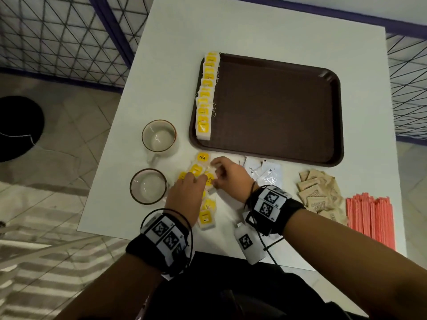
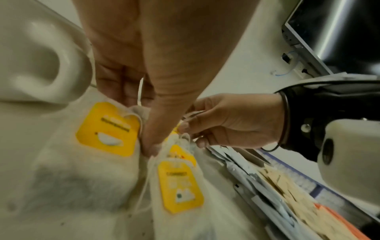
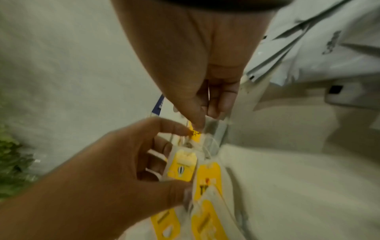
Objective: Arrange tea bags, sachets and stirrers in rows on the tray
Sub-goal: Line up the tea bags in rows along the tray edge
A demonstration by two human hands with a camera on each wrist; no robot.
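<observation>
Pinching limp, light white paper yellow-tagged tea bags (image 1: 196,170) in left hand (image 1: 184,192), right hand (image 1: 227,174); likely tearing if tugged, so gripping by edge beneath hand

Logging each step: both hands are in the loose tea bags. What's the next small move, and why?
Probably lift the tea bag that the right hand pinches away from the loose tea bags held by the left hand; their strings look tangled, and the tray has room beside its row.
</observation>
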